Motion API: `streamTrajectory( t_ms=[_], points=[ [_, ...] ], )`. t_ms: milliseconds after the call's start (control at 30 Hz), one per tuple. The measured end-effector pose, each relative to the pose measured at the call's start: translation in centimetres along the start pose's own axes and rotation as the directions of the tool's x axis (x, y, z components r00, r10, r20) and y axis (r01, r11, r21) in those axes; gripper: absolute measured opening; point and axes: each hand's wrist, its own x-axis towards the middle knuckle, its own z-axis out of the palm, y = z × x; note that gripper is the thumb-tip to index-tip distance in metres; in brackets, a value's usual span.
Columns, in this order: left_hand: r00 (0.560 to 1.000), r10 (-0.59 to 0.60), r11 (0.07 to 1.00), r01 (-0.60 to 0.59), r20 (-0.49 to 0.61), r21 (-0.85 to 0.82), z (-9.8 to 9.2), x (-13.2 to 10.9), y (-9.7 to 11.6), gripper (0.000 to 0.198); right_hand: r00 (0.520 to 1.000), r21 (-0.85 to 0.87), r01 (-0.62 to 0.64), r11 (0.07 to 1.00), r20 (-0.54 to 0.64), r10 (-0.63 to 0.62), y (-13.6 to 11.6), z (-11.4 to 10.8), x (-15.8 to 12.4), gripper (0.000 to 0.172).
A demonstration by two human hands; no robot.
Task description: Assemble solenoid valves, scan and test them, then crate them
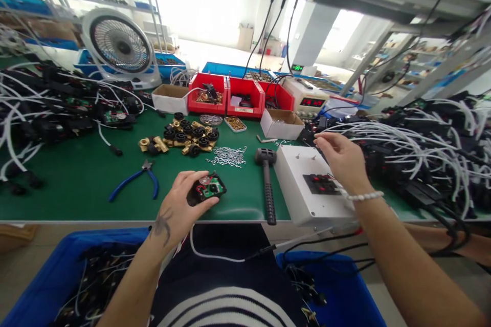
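My left hand (184, 199) is closed around a small black housing with a green circuit board (215, 187), its open face turned up, just above the table's front edge. Red wires and a round metal part show inside it. A white cable hangs below that hand and runs right to a black connector (264, 251). My right hand (339, 155) is raised over the far right of a white switch box (295, 183), fingertips pinched together. Whatever they hold, if anything, is too small to make out. Two toggle switches (306, 156) and a black terminal block (322, 183) sit on the box.
Between my hands lies a black mallet (267, 178). Blue-handled pliers (134, 181), metal clips (228, 156) and brass fittings (186, 135) lie left and behind. Red bins (207, 107) line the back. Cabled units (414, 148) are heaped at both sides; blue crates (72, 240) stand below.
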Motion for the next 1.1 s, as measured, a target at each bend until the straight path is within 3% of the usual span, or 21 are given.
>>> streamTrajectory(
  t_ms=[133,233,400,533,1100],
  points=[
    [0.976,0.210,0.953,-0.218,-0.062,-0.209,0.2,-2.6,2.2,0.053,0.983,-0.030,-0.024,0.999,0.180,0.029,1.8,2.0,0.9,0.029],
    [0.960,0.277,0.914,-0.279,-0.049,-0.294,-0.1,-4.0,3.9,0.060,0.972,-0.041,-0.019,0.999,0.233,0.028,1.9,2.0,0.5,0.030],
    [0.950,0.314,0.885,-0.294,-0.006,-0.362,-0.7,-5.0,5.3,0.067,0.974,-0.106,0.038,0.994,0.227,-0.013,2.1,2.0,0.8,0.049],
    [0.948,0.317,0.880,-0.307,-0.031,-0.362,-0.8,-5.3,5.5,0.065,0.977,-0.124,0.048,0.991,0.210,-0.021,2.3,2.3,1.0,0.061],
    [0.955,0.295,0.868,-0.274,-0.013,-0.414,-0.9,-6.0,5.5,0.068,0.973,-0.062,0.028,0.998,0.232,-0.013,2.0,2.2,0.6,0.054]
  ],
)
